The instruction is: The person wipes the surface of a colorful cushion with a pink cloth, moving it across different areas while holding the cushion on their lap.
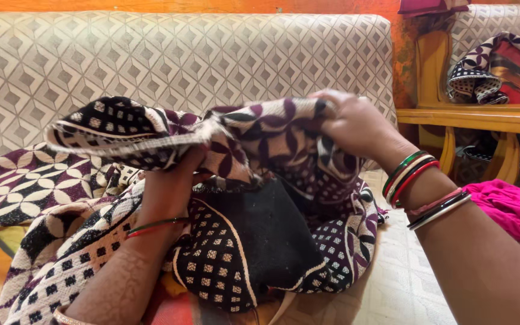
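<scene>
Fingers of both hands closed on patterned cloth [272, 141], held up in front of sofa [182, 54].
Left hand [173, 183] grips from below, right hand [353, 123] pinches top edge; loose folds could be dropped if pinch slackens.

Single head-worn view, angled down and forward, close over patterned purple-black cloth [272, 144], facing beige diamond-patterned sofa backrest [182, 60].

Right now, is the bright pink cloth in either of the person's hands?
No, the bright pink cloth lies apart at the right, while both hands grip the dark patterned purple-and-cream fabric.
</scene>
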